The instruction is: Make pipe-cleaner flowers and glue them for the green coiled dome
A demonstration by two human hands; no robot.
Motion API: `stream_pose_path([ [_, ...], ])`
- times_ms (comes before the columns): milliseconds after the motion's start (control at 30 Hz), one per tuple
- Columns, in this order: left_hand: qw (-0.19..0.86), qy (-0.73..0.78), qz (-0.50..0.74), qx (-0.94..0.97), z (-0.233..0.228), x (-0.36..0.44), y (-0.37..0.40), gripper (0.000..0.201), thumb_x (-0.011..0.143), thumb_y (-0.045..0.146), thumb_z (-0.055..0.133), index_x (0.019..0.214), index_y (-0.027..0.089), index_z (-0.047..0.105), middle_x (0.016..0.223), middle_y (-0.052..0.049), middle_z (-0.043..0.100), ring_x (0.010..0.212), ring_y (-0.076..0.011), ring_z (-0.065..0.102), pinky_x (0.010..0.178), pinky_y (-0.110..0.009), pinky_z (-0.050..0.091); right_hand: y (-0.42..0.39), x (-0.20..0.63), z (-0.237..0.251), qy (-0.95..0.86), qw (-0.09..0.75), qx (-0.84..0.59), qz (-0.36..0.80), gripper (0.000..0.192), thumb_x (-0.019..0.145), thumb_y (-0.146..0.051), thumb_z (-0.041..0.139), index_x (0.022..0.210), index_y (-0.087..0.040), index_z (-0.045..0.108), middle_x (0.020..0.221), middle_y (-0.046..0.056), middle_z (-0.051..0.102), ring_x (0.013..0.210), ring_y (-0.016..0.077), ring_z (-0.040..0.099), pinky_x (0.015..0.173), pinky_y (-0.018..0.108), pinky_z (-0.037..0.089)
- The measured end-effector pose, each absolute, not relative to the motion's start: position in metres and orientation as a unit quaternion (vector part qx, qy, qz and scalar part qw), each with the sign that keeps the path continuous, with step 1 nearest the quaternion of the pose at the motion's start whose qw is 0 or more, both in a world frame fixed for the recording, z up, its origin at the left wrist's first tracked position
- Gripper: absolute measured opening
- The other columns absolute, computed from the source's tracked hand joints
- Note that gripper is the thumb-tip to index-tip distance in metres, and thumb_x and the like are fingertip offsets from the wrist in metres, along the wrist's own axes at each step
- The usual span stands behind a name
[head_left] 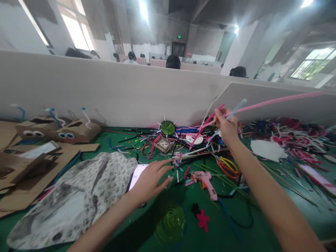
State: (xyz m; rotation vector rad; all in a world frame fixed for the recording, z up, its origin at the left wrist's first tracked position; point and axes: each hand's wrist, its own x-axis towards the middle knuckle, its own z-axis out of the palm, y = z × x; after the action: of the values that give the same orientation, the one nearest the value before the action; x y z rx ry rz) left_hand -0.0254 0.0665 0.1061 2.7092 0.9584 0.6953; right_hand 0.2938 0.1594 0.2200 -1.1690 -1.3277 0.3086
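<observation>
Green felt tabletop [231,231], strewn with craft scraps, fills the lower frame below a beige partition wall [105,94] and a grey hall. Right hand [226,126], centre right, pinches long pink and blue pipe cleaners [262,103]. Left hand [151,179], lower centre, rests with fingers spread wide on a white phone screen [137,176], near a pink glue gun [207,180].

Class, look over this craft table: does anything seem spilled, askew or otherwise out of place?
Yes. Pipe cleaners and cut scraps lie strewn in a tangle across the green table, and the pink glue gun lies on its side among them.
</observation>
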Motion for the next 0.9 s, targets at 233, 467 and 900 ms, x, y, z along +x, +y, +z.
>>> stream_pose_path([
  [233,0.193,0.371,0.352,0.837,0.108,-0.008,0.076,0.072,0.088,0.044,0.060,0.147,0.024,0.025,0.153,-0.013,0.035,0.139,-0.0290,0.035,0.110,-0.050,0.035,0.085,0.235,0.249,-0.561,0.615,-0.399,0.385,0.031,0.082,-0.050,0.064,0.083,-0.022,0.052,0.067,-0.004,0.058,0.038,0.0022,0.025,0.039,0.023,0.020],
  [467,0.542,0.291,0.242,0.751,0.120,-0.004,0.065,0.040,0.097,0.048,0.038,0.098,0.017,0.062,0.068,0.000,0.066,0.058,-0.0134,0.062,0.060,-0.025,0.051,0.050,0.261,0.235,-0.535,0.603,-0.466,0.365,0.031,0.083,-0.054,0.060,0.085,-0.025,0.050,0.070,-0.004,0.057,0.040,0.0055,0.029,0.040,0.023,0.028],
  [900,0.121,0.348,0.007,0.929,0.105,-0.022,0.048,0.035,0.100,0.036,0.038,0.086,0.019,0.065,0.067,-0.004,0.069,0.062,-0.0199,0.068,0.054,-0.023,0.040,0.005,0.347,0.145,-0.630,0.252,-0.732,0.051,0.042,0.076,-0.054,0.057,0.102,-0.022,0.066,0.055,0.002,0.061,0.053,0.0217,0.058,0.050,0.029,0.040],
])
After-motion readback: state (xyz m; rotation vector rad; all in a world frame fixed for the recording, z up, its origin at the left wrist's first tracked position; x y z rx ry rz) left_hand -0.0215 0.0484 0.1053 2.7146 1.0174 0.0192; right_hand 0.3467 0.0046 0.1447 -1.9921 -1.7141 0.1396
